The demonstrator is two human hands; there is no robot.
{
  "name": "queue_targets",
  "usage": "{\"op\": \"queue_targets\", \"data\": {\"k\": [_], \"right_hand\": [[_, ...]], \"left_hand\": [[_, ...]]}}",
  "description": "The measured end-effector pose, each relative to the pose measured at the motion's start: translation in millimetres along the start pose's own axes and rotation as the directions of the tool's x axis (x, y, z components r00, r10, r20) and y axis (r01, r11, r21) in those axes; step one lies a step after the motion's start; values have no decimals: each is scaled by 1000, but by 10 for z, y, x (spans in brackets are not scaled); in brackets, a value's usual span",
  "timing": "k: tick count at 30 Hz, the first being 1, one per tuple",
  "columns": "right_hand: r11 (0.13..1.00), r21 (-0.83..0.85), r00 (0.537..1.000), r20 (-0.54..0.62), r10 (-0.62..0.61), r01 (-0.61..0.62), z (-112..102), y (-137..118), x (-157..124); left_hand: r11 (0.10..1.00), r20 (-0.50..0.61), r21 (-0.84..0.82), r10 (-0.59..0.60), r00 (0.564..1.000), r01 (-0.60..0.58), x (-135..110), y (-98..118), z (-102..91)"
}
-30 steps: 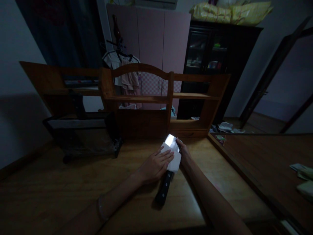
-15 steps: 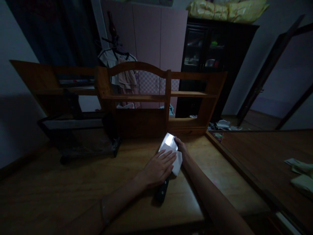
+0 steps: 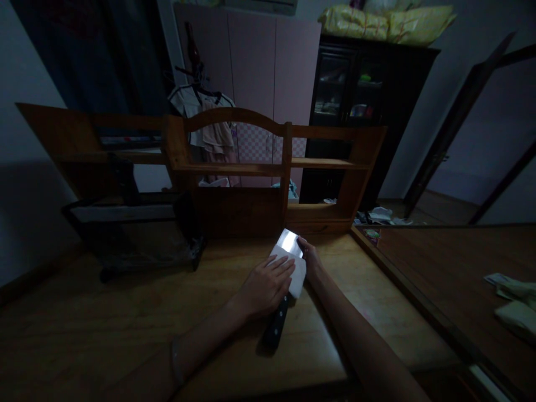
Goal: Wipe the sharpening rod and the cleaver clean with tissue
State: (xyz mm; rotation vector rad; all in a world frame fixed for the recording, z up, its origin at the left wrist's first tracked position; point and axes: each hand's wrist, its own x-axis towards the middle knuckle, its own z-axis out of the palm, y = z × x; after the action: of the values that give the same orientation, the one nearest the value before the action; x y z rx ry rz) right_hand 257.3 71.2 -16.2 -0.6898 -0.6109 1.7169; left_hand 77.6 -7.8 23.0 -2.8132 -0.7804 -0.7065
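A cleaver with a broad shiny blade [image 3: 290,242] and a black handle [image 3: 275,328] lies flat on the wooden desk [image 3: 125,318]. A white tissue [image 3: 296,274] covers most of the blade. My left hand [image 3: 264,287] lies flat on the tissue with fingers stretched out, pressing it onto the blade. My right hand [image 3: 312,260] rests at the blade's far right edge, its fingertips touching the metal near the tip.
A wooden shelf unit [image 3: 251,167] stands at the back of the desk. A dark rack [image 3: 125,223] sits at the left. A second wooden surface [image 3: 456,268] lies to the right with papers [image 3: 513,298]. Cabinets [image 3: 360,106] stand behind.
My left hand with the tissue has slid slightly back and forth along the blade. The cleaver and my right hand stay roughly in place.
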Motion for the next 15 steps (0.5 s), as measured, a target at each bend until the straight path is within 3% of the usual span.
{"op": "queue_targets", "data": {"k": [4, 9, 15], "right_hand": [[997, 19, 996, -46, -79, 80, 53, 22, -31], [991, 12, 989, -63, -131, 132, 45, 30, 1], [990, -4, 987, -75, -139, 139, -16, 49, 35]], "left_hand": [[998, -85, 33, -44, 995, 47, -51, -85, 23], [999, -169, 32, -16, 986, 22, -138, -177, 63], [1000, -119, 6, 14, 993, -13, -120, -124, 6]]}}
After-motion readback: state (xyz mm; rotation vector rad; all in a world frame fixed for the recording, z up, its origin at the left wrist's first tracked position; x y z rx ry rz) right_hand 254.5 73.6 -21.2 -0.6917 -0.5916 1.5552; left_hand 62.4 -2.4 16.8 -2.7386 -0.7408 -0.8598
